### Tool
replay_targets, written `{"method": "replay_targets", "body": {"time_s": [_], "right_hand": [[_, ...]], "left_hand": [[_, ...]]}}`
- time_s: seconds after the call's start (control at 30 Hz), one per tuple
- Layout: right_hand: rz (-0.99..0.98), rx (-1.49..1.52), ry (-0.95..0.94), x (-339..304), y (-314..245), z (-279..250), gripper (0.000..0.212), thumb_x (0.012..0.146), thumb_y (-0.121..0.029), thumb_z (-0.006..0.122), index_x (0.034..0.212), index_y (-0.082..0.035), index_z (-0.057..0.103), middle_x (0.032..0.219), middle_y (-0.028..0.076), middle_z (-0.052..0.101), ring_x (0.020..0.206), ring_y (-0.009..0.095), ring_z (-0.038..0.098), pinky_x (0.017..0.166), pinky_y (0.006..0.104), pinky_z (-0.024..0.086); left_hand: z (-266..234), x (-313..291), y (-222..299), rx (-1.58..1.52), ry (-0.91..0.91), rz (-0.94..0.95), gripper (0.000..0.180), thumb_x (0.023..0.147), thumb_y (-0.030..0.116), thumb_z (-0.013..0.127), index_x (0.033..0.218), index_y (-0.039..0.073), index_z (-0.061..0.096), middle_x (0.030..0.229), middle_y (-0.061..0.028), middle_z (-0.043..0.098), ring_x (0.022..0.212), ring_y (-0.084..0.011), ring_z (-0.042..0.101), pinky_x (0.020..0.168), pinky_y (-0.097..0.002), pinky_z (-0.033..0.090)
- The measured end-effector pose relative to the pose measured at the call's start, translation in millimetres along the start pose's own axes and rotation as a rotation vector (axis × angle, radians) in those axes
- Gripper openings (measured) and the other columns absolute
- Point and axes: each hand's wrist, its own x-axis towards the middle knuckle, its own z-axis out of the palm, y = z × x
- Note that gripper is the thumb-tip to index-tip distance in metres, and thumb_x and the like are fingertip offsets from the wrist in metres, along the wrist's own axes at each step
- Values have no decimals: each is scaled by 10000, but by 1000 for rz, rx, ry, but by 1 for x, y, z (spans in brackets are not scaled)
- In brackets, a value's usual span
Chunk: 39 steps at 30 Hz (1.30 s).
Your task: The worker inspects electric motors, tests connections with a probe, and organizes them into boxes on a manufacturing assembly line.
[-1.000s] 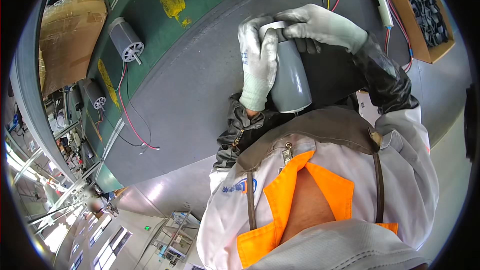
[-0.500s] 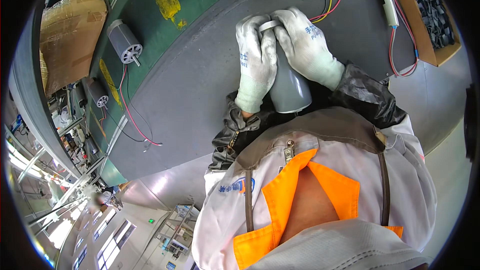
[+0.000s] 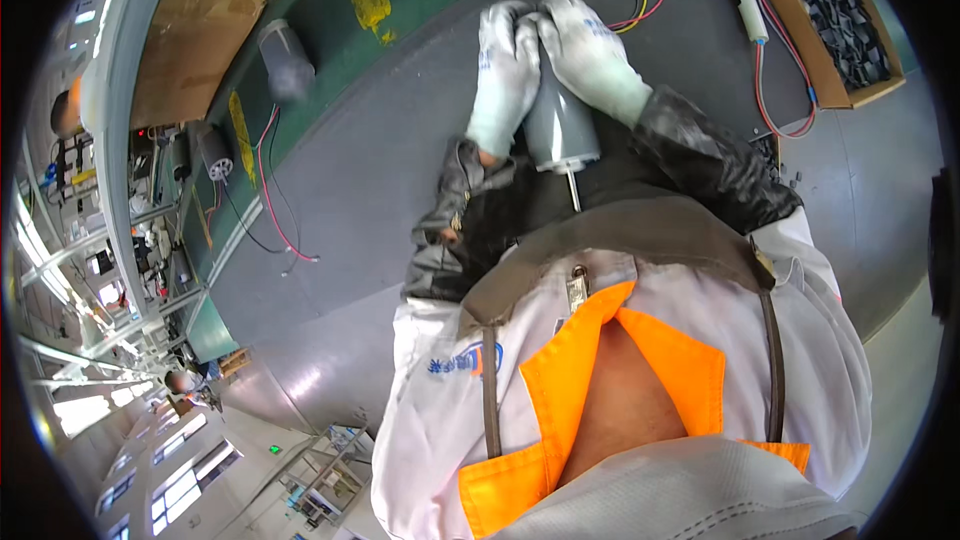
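Across the lower middle of the view, a dark grey bench (image 3: 340, 180) carries the work, with a green strip (image 3: 318, 25) along its far-left side. Upon or beside this strip stands a brown cardboard carton (image 3: 205, 50), only its broad outer face visible. At the far right, an open cardboard box (image 3: 808, 55) sits tilted in view, apparently placed within easy reach of the right arm. Directly before the wearer's apron lies the grey cylindrical motor (image 3: 562, 130), shaft end toward the body — a position that probably lets both forearms steady it. The gloved left hand (image 3: 508, 55) and right hand (image 3: 590, 55) close around its far end from opposite sides, fingertips meeting; whatever lies between them is hidden. Two further motors, one blurred (image 3: 286, 60) and one smaller in view (image 3: 212, 150), rest apart on the green strip, seemingly clear of the working area. Near the box lies a red-and-white probe (image 3: 742, 5), its leads looping beside it. Smallest are the box's contents — many loose black pieces (image 3: 838, 25), heaped without visible order.
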Motion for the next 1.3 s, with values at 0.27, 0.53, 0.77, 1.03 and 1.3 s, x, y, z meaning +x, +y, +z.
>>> {"method": "replay_targets", "body": {"time_s": [0.27,0.53,0.77,1.03,1.3], "right_hand": [[-174,162,-20,7,36,-11,324,1018,-203,511,1298,-89,629,1211,153,650,1147,359,611,1001,438,494],[-83,90,-8,1,12,-28,226,947,-99,567,1142,-124,679,1066,168,643,1066,367,627,906,447,525],[68,-11,-12,8,-12,-15,283,865,5,540,1083,-132,658,1109,144,617,1149,368,571,913,484,505],[-26,-64,-30,-25,-14,-20,270,858,6,545,1047,-158,646,1049,99,604,1076,319,589,846,447,537],[-170,105,29,-39,5,-33,339,845,43,534,1127,-107,648,1026,138,609,1026,351,593,842,452,530]], "left_hand": [[6,-14,-8,40,232,-12,271,1020,89,503,1264,21,600,1226,-188,629,1135,-338,595,1009,-427,469],[-2,-10,11,409,209,155,426,838,-50,504,1223,68,641,1129,-135,658,1050,-335,583,978,-451,434],[1,-8,11,379,221,13,417,747,-94,466,1093,53,646,1029,-132,637,1017,-338,572,944,-455,434],[6,-32,19,319,233,20,388,702,-121,453,980,48,665,971,-104,655,961,-319,588,932,-440,450],[8,-38,18,297,278,29,392,727,-133,448,1005,25,675,945,-112,670,894,-291,619,838,-405,515]]}}
